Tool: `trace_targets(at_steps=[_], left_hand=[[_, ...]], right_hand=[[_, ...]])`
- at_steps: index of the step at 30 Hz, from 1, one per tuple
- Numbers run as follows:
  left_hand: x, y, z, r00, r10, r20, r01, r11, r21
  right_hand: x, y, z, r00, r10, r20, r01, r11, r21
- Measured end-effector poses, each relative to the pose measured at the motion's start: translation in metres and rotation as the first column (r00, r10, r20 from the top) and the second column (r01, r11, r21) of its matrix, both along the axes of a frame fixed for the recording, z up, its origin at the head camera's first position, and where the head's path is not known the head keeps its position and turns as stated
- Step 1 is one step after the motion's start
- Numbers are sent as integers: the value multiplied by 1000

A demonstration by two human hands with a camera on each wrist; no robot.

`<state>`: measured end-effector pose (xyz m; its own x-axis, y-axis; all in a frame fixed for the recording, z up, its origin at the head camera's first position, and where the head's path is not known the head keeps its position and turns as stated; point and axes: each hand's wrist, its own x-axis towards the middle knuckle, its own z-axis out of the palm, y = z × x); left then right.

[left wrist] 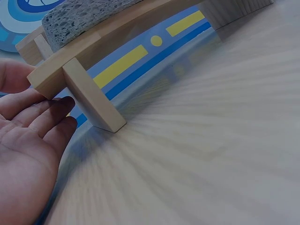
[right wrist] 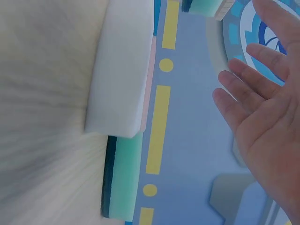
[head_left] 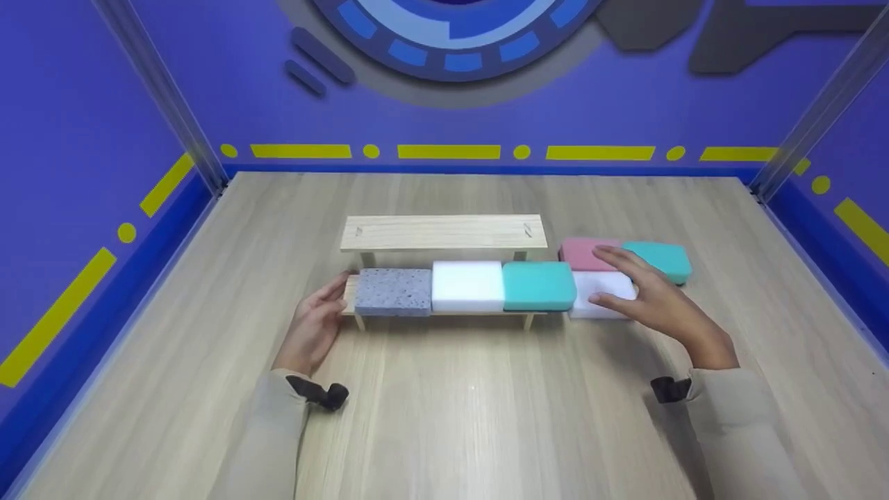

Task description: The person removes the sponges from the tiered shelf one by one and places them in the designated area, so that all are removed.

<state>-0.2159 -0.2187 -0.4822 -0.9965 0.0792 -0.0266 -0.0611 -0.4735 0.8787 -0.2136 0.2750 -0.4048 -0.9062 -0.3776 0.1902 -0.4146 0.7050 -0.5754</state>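
My left hand point(head_left: 316, 323) grips the left end of a low wooden stand point(head_left: 351, 295), thumb above and fingers beneath the plank in the left wrist view. On that stand, left to right, lie a grey pitted block like pumice point(head_left: 394, 292), a white sponge block point(head_left: 467, 286) and a teal sponge point(head_left: 539, 286), which overhangs the right end. My right hand point(head_left: 653, 298) hovers, fingers spread, above a second white sponge block point(head_left: 603, 283) on the table. Past its fingers are a pink sponge point(head_left: 587, 253) and another teal sponge point(right wrist: 126, 178) with a dark underside.
A second wooden stand point(head_left: 444, 232) with a bare top stands just behind the loaded one. Blue panels point(head_left: 451, 125) with yellow marks enclose the pale wooden table point(head_left: 430, 410) at the back and both sides.
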Motion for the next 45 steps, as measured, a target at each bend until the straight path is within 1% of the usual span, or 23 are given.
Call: trace_targets(at_steps=[4,8,13,19,22,26,29,40,45], left_hand=[[0,0,0,1000,0,-10,0,1000,-6],[0,1,0,1000,6,-4,-6,1000,-3],[-1,2,1,1000,7,-1,-7,1000,2],[-2,1,1,1000,3,0,-3,1000,-3],[-2,1,1,1000,2,-2,-2,1000,-2],[-2,1,0,1000,3,-3,-3,1000,-1],[-2,1,1,1000,5,1,-5,1000,-3],[-1,1,1,1000,4,5,-4,1000,-8],[0,0,1,1000,1,-7,-1,1000,-9]], right_hand=[[-1,-5,2,1000,9,19,-9,1000,23],[-2,-10,3,999,26,21,-26,999,27],[-4,-15,4,998,68,2,-68,998,11],[-7,-24,5,991,131,0,-131,991,-14],[-9,-29,5,989,147,-10,-147,989,5],[-11,-35,5,989,149,-16,-148,988,54],[-11,-38,6,988,153,-10,-152,986,73],[-12,-47,5,984,177,23,-178,979,98],[-13,-51,4,983,184,25,-186,976,116]])
